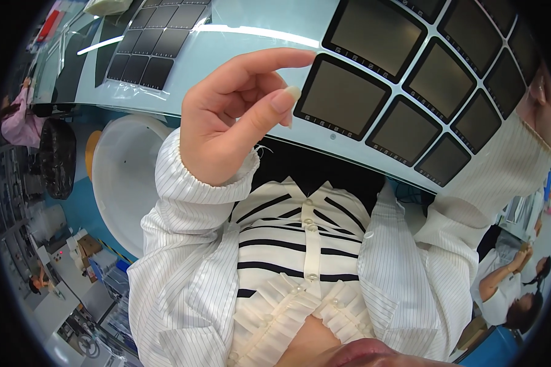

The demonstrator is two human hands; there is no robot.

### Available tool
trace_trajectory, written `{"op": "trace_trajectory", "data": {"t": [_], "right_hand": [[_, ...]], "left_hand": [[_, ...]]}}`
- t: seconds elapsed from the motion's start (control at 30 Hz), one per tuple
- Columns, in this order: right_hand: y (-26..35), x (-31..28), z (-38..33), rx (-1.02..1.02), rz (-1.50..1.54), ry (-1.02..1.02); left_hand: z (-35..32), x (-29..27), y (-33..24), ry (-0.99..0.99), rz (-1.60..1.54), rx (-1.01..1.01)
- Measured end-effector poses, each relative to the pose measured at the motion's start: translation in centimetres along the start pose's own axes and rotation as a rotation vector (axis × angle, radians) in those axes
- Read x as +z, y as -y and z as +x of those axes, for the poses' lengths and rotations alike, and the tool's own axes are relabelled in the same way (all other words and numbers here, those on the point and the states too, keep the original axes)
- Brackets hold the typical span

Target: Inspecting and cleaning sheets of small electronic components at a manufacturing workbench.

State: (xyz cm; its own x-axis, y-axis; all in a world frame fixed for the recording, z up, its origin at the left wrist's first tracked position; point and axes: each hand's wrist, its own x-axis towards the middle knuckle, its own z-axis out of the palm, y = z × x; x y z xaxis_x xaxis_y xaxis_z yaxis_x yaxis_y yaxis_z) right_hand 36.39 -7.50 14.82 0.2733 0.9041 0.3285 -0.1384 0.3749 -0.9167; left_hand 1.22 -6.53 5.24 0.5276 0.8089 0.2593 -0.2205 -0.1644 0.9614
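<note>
Left hand (231,119) curls, thumb and forefinger parted; whether the right hand (541,104) grips anything, I cannot tell. Beneath spreads a pale tabletop (187,76); rightward, dark panels (438,79), the nearest panel (346,98) by the forefinger's tip.

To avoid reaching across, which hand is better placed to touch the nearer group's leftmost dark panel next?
Probably your left hand: its fingertips are beside that leftmost panel. Your right hand is at the group's opposite side.
</note>
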Motion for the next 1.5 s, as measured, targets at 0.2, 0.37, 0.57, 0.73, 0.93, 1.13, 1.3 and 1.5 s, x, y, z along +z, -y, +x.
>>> {"op": "trace_trajectory", "data": {"t": [0.2, 0.37, 0.57, 0.73, 0.93, 1.13, 1.3, 1.5], "right_hand": [[-0.3, -0.3, 0.0, -0.045, 0.09, 0.105], [-1.6, -0.1, -0.7, 0.019, -0.028, -0.161], [-6.8, 0.0, -0.9, 0.203, -0.017, -0.249], [-11.4, 0.6, -0.6, 0.421, 0.145, -0.063], [-11.6, 0.7, -0.7, 0.278, 0.046, -0.09], [-9.5, -0.2, -1.3, 0.142, 0.035, -0.146], [-9.2, -0.3, -1.5, 0.085, 0.021, -0.136], [-9.9, -0.8, -1.6, 0.079, -0.026, -0.244]], "left_hand": [[-0.3, 0.3, 0.3, 0.033, -0.157, -0.104], [-0.4, -0.1, 0.9, 0.224, 0.005, -0.139], [-0.9, 0.0, 1.3, 0.383, -0.355, -0.129], [-0.3, 0.1, 1.4, 0.585, -0.293, 0.194], [-0.3, 0.1, 0.5, 0.494, 0.046, 0.302], [-1.8, 0.1, 0.5, -0.06, -0.016, 0.032], [-1.8, -0.4, 1.3, -0.183, 0.205, 0.1], [-1.7, -2.2, 1.9, 0.034, 0.3, 0.1]]}}
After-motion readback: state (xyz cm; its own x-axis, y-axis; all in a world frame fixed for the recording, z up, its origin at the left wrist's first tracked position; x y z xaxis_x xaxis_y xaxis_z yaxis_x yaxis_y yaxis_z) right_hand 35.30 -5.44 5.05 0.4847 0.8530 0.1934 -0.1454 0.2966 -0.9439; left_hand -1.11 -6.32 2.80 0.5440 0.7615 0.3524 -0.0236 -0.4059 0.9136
